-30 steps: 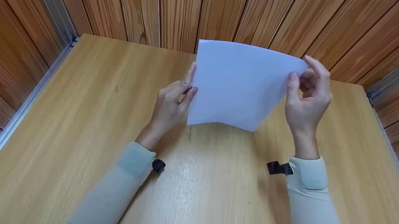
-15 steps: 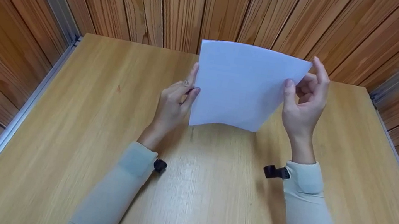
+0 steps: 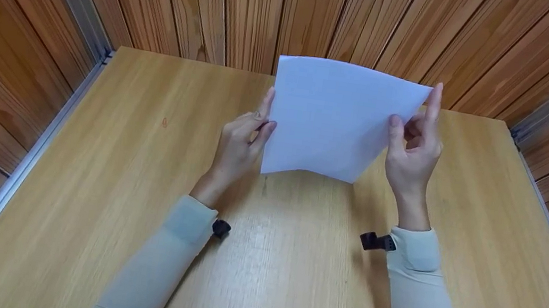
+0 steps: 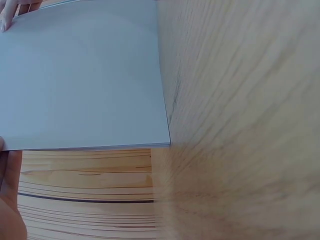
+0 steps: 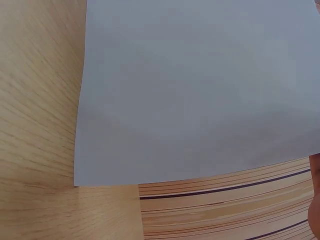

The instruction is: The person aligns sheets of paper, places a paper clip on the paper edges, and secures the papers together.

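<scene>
White paper (image 3: 335, 119) stands upright over the table in the head view, bowed, with its top edge slanting down to the right. Its lower edge is close to the tabletop in both wrist views. My left hand (image 3: 242, 136) pinches the left edge, thumb in front and fingers behind. At the right edge my right hand (image 3: 415, 147) holds it, thumb on the front face, index finger straight up by the top corner, the other fingers curled behind. In the left wrist view the near edge of the paper (image 4: 85, 75) shows more than one layer.
A wooden table (image 3: 102, 194) spreads under both arms, with a small reddish mark (image 3: 164, 122) at its left. Wood-plank walls (image 3: 251, 11) stand at the back and sides, and a metal strip (image 3: 26, 162) runs along the left table edge.
My right hand has slid a little down and inward along the paper's edge, its thumb lower and its index finger straighter. My left hand keeps its grip.
</scene>
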`<state>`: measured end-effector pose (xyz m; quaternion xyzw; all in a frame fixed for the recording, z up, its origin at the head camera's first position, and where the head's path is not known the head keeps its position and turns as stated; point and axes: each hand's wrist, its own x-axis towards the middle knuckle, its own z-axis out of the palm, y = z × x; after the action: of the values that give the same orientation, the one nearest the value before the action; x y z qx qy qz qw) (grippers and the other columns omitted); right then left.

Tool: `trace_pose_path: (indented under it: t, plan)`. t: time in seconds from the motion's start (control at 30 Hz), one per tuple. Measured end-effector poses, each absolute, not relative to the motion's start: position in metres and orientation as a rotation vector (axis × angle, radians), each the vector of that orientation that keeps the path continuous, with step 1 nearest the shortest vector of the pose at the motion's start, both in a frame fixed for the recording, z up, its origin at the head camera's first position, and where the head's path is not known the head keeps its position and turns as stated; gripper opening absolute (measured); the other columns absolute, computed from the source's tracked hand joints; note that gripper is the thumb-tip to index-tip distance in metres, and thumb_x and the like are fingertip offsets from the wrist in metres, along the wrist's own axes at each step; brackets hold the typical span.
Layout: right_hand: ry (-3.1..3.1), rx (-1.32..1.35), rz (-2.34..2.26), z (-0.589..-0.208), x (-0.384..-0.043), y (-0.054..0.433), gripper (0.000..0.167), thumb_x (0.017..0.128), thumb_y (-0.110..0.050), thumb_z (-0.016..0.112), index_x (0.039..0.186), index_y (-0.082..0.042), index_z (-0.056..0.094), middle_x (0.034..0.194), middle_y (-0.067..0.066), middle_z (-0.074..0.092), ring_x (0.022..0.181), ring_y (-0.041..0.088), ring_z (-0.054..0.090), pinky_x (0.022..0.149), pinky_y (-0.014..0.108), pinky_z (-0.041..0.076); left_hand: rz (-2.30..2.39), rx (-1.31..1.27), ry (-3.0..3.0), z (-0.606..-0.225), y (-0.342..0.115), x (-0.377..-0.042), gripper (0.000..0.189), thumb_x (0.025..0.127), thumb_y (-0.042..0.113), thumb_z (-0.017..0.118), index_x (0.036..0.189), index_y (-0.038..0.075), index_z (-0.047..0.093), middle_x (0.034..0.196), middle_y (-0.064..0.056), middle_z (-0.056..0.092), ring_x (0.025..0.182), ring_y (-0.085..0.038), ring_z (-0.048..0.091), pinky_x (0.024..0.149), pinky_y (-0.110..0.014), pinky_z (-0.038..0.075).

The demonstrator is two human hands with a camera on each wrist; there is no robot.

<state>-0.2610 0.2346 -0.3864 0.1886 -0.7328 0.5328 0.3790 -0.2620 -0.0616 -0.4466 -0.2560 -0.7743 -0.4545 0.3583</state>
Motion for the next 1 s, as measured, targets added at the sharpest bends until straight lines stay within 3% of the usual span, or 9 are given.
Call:
trace_pose_path:
  t: [0.17,0.2,0.5,0.63,0.77,0.93,1.0]
  plan:
    - [-1.865,0.497,1.368,-0.389,-0.26,0.236,0.074,0.101,0.001,0.067,0.164,0.004,0.028,0.099,0.01,0.073,0.083,0.017,0.063,0.078,0.024,0.053,-1.147,-0.665,-1.985,-0.447,-0.061,-0.263,0.046,0.103,0.005,0.069,0.145,-0.009,0.057,0.092,-0.013,0.076,0.075,-0.021,0.064,0.073,-0.029,0.059]
    - [-1.866,0.49,1.363,-0.39,-0.26,0.237,0.074,0.101,0.001,0.067,0.164,0.004,0.028,0.1,0.011,0.073,0.084,0.016,0.063,0.079,0.024,0.053,-1.146,-0.666,-1.99,-0.446,-0.061,-0.263,0.05,0.104,0.006,0.068,0.149,-0.009,0.053,0.092,-0.012,0.075,0.074,-0.02,0.063,0.073,-0.028,0.058]
    - [-1.931,0.458,1.21,-0.395,-0.257,0.238,0.068,0.102,0.0,0.066,0.161,0.008,0.031,0.096,0.019,0.073,0.083,0.006,0.064,0.082,0.019,0.056,-1.144,-0.681,-1.993,-0.445,-0.062,-0.263,0.051,0.104,0.006,0.068,0.15,-0.009,0.051,0.09,-0.012,0.074,0.071,-0.02,0.058,0.069,-0.026,0.054]
    - [-1.973,0.474,1.123,-0.396,-0.256,0.239,0.068,0.103,0.0,0.066,0.159,0.011,0.031,0.099,0.02,0.074,0.085,0.015,0.069,0.085,0.017,0.056,-1.151,-0.683,-2.011,-0.444,-0.062,-0.262,0.052,0.105,0.008,0.067,0.151,-0.009,0.05,0.084,-0.01,0.071,0.067,-0.021,0.051,0.063,-0.026,0.045]
    - [-2.019,0.494,1.054,-0.398,-0.256,0.241,0.068,0.103,-0.001,0.065,0.159,0.013,0.029,0.101,0.022,0.074,0.081,0.025,0.069,0.085,0.014,0.055,-1.142,-0.684,-2.021,-0.445,-0.062,-0.262,0.052,0.105,0.008,0.066,0.152,-0.008,0.05,0.085,-0.01,0.071,0.069,-0.02,0.052,0.064,-0.026,0.047]
    - [-2.046,0.492,0.993,-0.402,-0.255,0.243,0.067,0.105,-0.002,0.062,0.159,0.014,0.028,0.104,0.023,0.073,0.08,0.027,0.07,0.086,0.012,0.053,-1.136,-0.696,-2.03,-0.446,-0.062,-0.262,0.052,0.106,0.008,0.065,0.152,-0.009,0.049,0.087,-0.01,0.07,0.073,-0.022,0.055,0.068,-0.027,0.051]
    - [-2.043,0.495,0.986,-0.403,-0.255,0.243,0.066,0.104,-0.001,0.062,0.159,0.015,0.028,0.103,0.023,0.073,0.08,0.027,0.07,0.085,0.011,0.052,-1.141,-0.698,-2.023,-0.448,-0.063,-0.261,0.047,0.104,0.006,0.067,0.148,-0.008,0.055,0.085,-0.011,0.069,0.072,-0.024,0.056,0.067,-0.029,0.05]
